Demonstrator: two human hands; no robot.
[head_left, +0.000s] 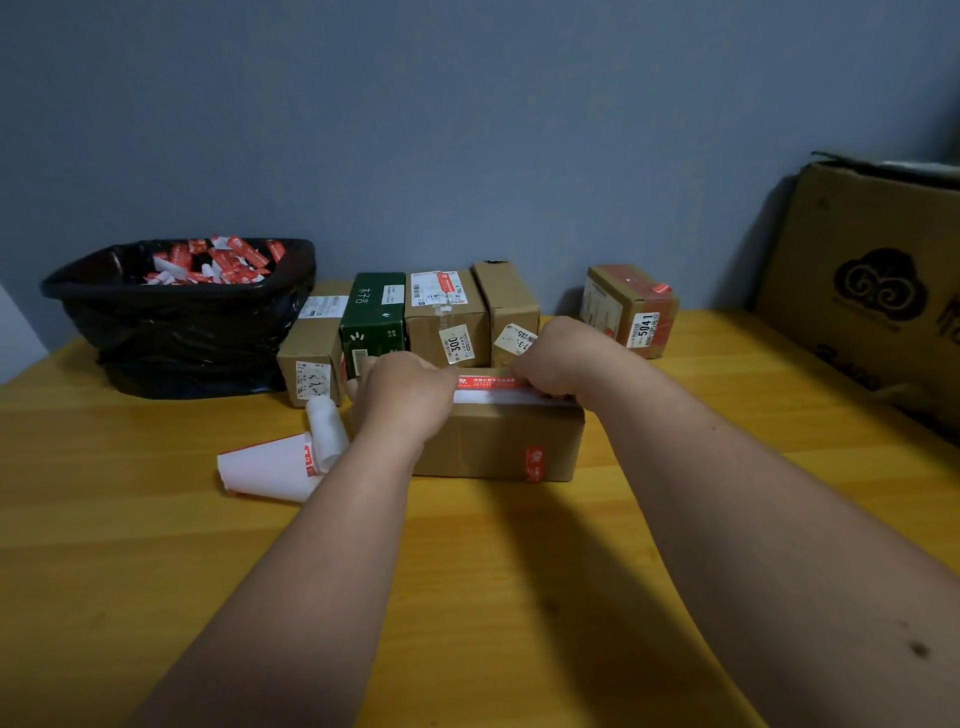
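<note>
A left hand (402, 387) grips the top left end of a cardboard parcel (498, 441) while the right hand (558, 364) pinches the red-and-white tape strip (488, 384) running between them.

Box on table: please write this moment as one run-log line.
left hand: holds box | right hand: pinches label on box top | loose paper: left of box
</note>
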